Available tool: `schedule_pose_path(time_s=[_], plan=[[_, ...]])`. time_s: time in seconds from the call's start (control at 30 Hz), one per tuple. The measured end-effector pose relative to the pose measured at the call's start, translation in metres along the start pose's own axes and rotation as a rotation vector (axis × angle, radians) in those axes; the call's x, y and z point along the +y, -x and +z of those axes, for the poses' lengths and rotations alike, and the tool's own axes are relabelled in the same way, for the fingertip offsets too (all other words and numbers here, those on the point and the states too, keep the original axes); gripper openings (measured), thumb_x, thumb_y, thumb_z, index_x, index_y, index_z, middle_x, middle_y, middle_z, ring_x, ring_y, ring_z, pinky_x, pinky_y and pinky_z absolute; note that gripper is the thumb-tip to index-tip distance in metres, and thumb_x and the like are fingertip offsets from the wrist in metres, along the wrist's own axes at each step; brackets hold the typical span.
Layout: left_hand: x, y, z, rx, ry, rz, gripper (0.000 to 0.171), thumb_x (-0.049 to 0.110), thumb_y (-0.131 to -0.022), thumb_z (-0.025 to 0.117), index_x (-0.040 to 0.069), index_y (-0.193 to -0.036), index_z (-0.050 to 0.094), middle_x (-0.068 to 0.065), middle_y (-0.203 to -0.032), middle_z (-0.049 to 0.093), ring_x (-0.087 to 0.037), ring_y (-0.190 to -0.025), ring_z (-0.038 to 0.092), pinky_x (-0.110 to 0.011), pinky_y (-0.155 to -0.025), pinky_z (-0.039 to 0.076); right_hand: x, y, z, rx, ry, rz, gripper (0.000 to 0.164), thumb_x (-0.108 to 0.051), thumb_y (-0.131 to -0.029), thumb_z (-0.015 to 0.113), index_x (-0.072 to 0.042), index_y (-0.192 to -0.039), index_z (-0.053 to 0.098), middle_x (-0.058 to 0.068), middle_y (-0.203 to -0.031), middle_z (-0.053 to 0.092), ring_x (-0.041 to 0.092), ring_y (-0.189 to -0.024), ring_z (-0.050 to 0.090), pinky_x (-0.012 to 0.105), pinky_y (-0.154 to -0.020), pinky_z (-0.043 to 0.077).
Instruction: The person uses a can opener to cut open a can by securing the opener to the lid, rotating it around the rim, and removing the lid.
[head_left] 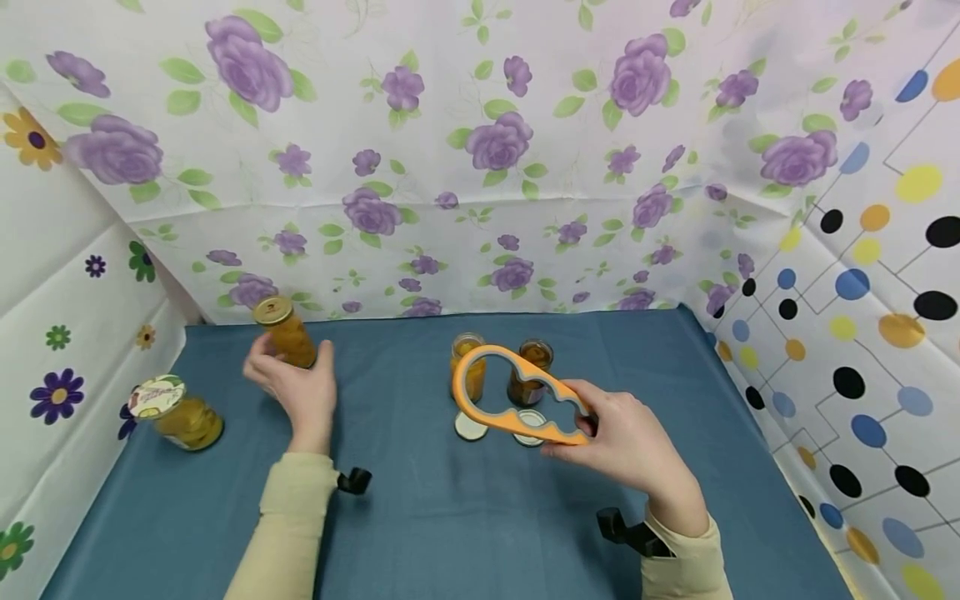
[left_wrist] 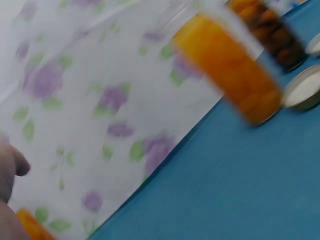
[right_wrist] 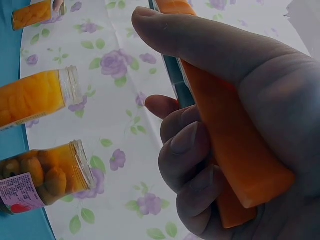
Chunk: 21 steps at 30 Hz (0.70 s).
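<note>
My left hand point(head_left: 300, 387) is at a jar with a gold lid point(head_left: 291, 335) and orange contents, near the back left. Its fingers are left of the jar and its thumb stands apart on the right. In the left wrist view only part of this hand point(left_wrist: 9, 180) shows. My right hand point(head_left: 626, 437) grips the handles of an orange jar opener point(head_left: 467, 390) with grey notched inner edges. Behind the opener stand two lidless jars, one of yellow-orange fruit point(right_wrist: 32, 97) and one of darker brown fruit point(right_wrist: 42, 175).
Two white-faced lids, a left one point(head_left: 471, 427) and a right one point(head_left: 530, 418), lie before the lidless jars. At the far left stands a jar with a patterned lid point(head_left: 187, 421). Flowered cloth point(head_left: 420, 167) rises behind the blue tabletop point(head_left: 450, 533); dotted cloth point(head_left: 870, 383) borders the right.
</note>
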<state>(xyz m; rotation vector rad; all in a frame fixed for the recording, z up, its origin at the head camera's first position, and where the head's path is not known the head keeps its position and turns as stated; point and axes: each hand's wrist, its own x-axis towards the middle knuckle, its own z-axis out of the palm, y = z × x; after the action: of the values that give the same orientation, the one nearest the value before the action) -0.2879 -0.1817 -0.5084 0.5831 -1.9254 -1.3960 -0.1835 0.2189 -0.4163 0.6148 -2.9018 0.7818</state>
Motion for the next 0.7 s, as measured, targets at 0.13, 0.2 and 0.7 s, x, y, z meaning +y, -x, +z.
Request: schedule_pose_path(time_s=[0.13,0.2,0.7], plan=[[-0.006,-0.031,0.0,0.046,0.052,-0.119,0.083,0.047,-0.083,0.076,0.028,-0.145,0.023,0.003,-0.15,0.012,-0.017,-0.136,0.021,-0.039,-0.114,0.022,-0.001,0.001,-0.001,-0.004,0.004,-0.001,0.072,-0.065,-0.071,0.078,-0.031,-0.131,0.056,-0.011,-0.056,0.046,0.008,-0.043,0.038,0.024,-0.042,0.031],[-0.011,-0.041,0.002,0.009,0.094,-0.174,0.092,0.048,-0.081,0.078,0.031,-0.148,0.018,0.004,-0.154,0.009,-0.015,-0.141,0.015,-0.038,-0.117,0.019,-0.002,0.001,-0.001,0.0,0.002,-0.001,0.072,-0.065,-0.071,0.078,-0.031,-0.13,0.056,-0.011,-0.056,0.046,0.008,-0.043,0.038,0.025,-0.042,0.031],[-0.056,-0.073,0.011,-0.158,-0.025,-0.225,0.075,0.047,-0.086,0.073,0.017,-0.145,0.038,-0.009,-0.138,0.049,-0.025,-0.123,0.047,-0.047,-0.107,0.039,0.003,0.003,-0.006,0.017,-0.005,-0.001,0.072,-0.07,-0.071,0.075,-0.03,-0.128,0.057,-0.013,-0.058,0.048,0.006,-0.044,0.039,0.024,-0.043,0.033]])
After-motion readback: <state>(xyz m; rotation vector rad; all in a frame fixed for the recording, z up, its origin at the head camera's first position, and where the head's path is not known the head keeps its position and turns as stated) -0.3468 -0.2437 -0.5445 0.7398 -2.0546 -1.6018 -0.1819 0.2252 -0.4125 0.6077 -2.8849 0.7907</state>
